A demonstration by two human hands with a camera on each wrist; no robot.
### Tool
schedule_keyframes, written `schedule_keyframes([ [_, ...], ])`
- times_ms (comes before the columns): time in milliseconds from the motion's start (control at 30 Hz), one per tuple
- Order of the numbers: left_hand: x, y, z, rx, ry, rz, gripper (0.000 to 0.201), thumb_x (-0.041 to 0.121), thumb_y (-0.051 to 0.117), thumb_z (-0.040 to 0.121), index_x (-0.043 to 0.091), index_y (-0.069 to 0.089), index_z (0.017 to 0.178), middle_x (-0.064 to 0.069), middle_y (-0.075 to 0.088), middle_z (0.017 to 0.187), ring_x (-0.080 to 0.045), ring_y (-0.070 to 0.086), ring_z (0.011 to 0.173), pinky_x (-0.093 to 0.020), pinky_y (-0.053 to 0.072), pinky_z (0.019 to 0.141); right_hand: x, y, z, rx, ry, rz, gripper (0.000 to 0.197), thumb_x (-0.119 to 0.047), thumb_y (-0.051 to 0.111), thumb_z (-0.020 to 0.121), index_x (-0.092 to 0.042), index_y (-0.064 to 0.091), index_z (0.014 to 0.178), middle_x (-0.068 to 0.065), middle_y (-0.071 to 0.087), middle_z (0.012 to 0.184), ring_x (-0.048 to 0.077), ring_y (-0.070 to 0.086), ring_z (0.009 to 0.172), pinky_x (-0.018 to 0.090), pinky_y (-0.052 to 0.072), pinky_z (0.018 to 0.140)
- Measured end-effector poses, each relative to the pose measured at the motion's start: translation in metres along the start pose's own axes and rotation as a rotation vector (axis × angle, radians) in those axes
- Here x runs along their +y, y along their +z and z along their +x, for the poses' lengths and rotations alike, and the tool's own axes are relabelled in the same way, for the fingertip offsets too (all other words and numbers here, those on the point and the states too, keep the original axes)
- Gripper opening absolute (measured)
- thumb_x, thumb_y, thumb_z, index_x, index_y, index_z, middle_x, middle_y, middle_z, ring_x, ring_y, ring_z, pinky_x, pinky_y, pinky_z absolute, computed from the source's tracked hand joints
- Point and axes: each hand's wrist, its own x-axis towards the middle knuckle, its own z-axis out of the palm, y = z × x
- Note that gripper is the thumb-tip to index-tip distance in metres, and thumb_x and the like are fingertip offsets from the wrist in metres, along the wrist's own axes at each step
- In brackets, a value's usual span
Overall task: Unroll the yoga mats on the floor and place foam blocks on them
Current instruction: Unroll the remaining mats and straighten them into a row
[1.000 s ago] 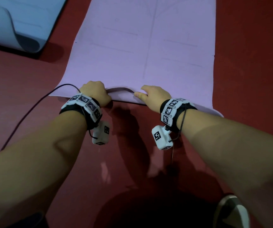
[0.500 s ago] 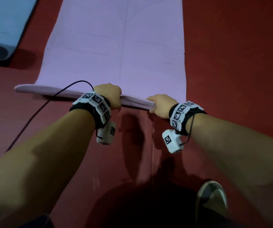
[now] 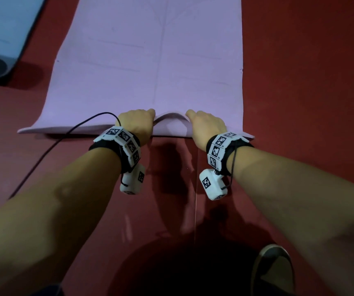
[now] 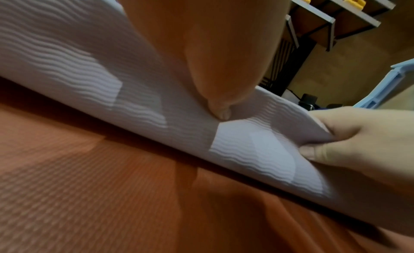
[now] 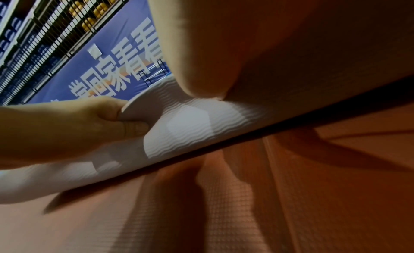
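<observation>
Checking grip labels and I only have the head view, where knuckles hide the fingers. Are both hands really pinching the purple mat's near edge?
Observer: Yes for the left. The right wrist view shows the left hand holding the mat edge between thumb and fingers.
Operator: And the right?
Observer: Same. The left wrist view shows the right hand pinching the edge, thumb beneath.
Operator: Underside smooth?
Observer: No, it has fine wavy ribs.

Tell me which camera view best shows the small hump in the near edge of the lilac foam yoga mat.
The head view: the whole hump shows, raised between the left hand and the right hand. Each wrist view shows only part of the ribbed underside, close up.
</observation>
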Motion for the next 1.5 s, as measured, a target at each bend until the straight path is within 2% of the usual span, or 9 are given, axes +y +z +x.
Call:
schedule_keyframes([
  [100,-0.002,0.008,0.003,0.026,0.023,-0.004,0.023,0.012,0.050,0.089,0.014,0.049,0.113,-0.010,0.064,0.105,-0.034,0.061,0.093,-0.037,0.037,0.067,0.001,0.012,0.001,0.013,-0.001,0.035,0.032,-0.028,0.043,0.094,-0.016,0.046,0.123,0.010,0.058,0.109,0.034,0.057,0.099,0.043,0.042,0.079],
  [233,-0.005,0.021,0.006,0.030,0.066,-0.025,0.022,0.014,0.047,0.091,0.011,0.049,0.112,-0.012,0.063,0.106,-0.035,0.060,0.095,-0.038,0.036,0.068,0.000,0.028,0.002,-0.012,0.034,0.027,0.066,-0.071,0.028,0.092,-0.016,0.047,0.124,0.010,0.059,0.115,0.032,0.055,0.105,0.046,0.042,0.088],
  [500,-0.012,0.027,0.007,0.057,0.074,-0.158,0.023,0.028,0.047,0.099,0.010,0.047,0.113,-0.015,0.064,0.107,-0.037,0.059,0.097,-0.039,0.037,0.070,-0.001,0.022,0.012,-0.079,0.089,0.125,0.059,-0.062,0.020,0.099,-0.013,0.050,0.111,0.013,0.063,0.113,0.035,0.059,0.103,0.042,0.041,0.081],
  [633,-0.025,0.006,0.002,-0.074,0.067,-0.282,0.036,0.044,0.059,0.092,0.015,0.056,0.111,-0.012,0.062,0.113,-0.033,0.056,0.102,-0.035,0.038,0.075,0.000,-0.006,0.029,-0.315,0.155,0.403,0.072,-0.065,0.023,0.099,-0.011,0.052,0.136,0.014,0.049,0.145,0.032,0.046,0.132,0.037,0.033,0.106],
  [700,-0.034,0.005,-0.009,-0.164,0.074,-0.370,0.039,0.053,0.061,0.090,0.016,0.059,0.101,-0.010,0.062,0.106,-0.029,0.053,0.094,-0.033,0.038,0.075,-0.004,-0.019,0.036,-0.413,0.232,0.600,0.076,-0.067,0.033,0.095,-0.008,0.054,0.137,0.013,0.050,0.144,0.029,0.050,0.129,0.036,0.035,0.111],
  [867,-0.059,0.027,-0.036,-0.190,-0.047,-0.777,0.043,0.064,0.055,0.090,0.025,0.066,0.076,0.001,0.066,0.087,-0.021,0.060,0.087,-0.030,0.044,0.078,-0.039,-0.017,0.024,-0.600,-0.010,0.301,0.031,-0.045,0.063,0.092,-0.014,0.061,0.097,-0.001,0.058,0.082,0.020,0.051,0.084,0.022,0.042,0.059],
  [1033,-0.093,0.039,-0.054,-0.166,-0.171,-0.451,0.042,0.062,0.078,0.069,0.032,0.064,0.095,0.002,0.055,0.100,-0.023,0.053,0.096,-0.039,0.049,0.087,-0.080,0.017,0.010,-0.563,-0.113,0.011,0.046,-0.049,0.079,0.074,-0.010,0.067,0.095,0.006,0.067,0.088,0.025,0.061,0.080,0.028,0.046,0.068],
  [1233,-0.104,0.064,-0.064,-0.155,-0.320,-0.353,0.035,0.039,0.068,0.085,0.019,0.053,0.110,-0.010,0.049,0.116,-0.035,0.052,0.108,-0.040,0.043,0.083,-0.081,0.031,0.007,-0.452,-0.052,-0.001,0.056,-0.060,0.083,0.062,-0.015,0.063,0.088,0.003,0.067,0.083,0.024,0.065,0.075,0.029,0.051,0.063],
  [1500,-0.095,0.055,-0.050,-0.254,-0.402,-0.328,0.041,0.034,0.069,0.083,0.015,0.057,0.117,-0.016,0.051,0.122,-0.040,0.052,0.112,-0.045,0.048,0.093,-0.069,0.035,0.003,-0.466,0.009,0.237,0.031,-0.039,0.068,0.082,-0.012,0.062,0.096,0.007,0.068,0.102,0.026,0.063,0.092,0.030,0.050,0.073],
])
